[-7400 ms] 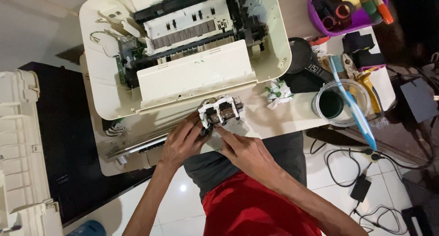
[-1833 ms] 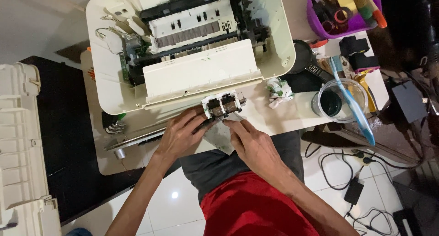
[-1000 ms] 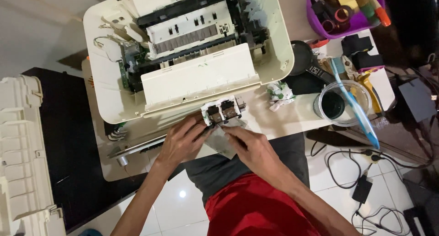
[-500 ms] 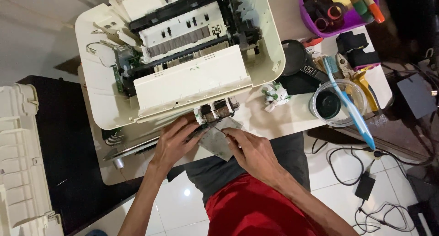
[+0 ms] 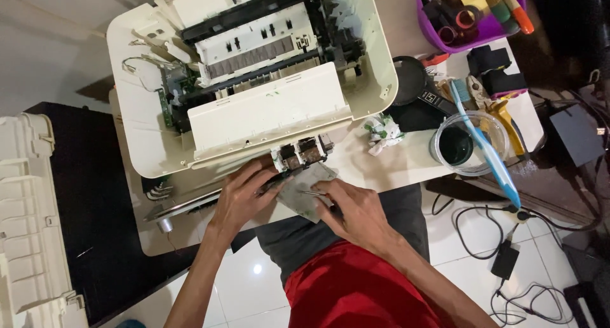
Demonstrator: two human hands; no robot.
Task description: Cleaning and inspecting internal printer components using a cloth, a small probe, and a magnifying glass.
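A small white and black printer carriage part (image 5: 301,154) lies on the white table, just in front of the opened cream printer (image 5: 254,80). My left hand (image 5: 244,194) grips its left side. My right hand (image 5: 349,208) holds a thin metal tool against a grey cloth or paper (image 5: 305,188) under the part. Both hands rest at the table's near edge, above my lap.
A clear cup of dark liquid (image 5: 467,143) carries a blue toothbrush (image 5: 486,143). A crumpled tissue (image 5: 381,132) lies beside the printer. A purple tray of tools (image 5: 473,13) is at the back right. A detached cream printer cover (image 5: 32,226) lies left. Cables (image 5: 508,252) cross the floor.
The carriage part has tilted down and lies closer to the printer front. My right hand has moved onto the grey sheet with the thin tool. The view shifted slightly.
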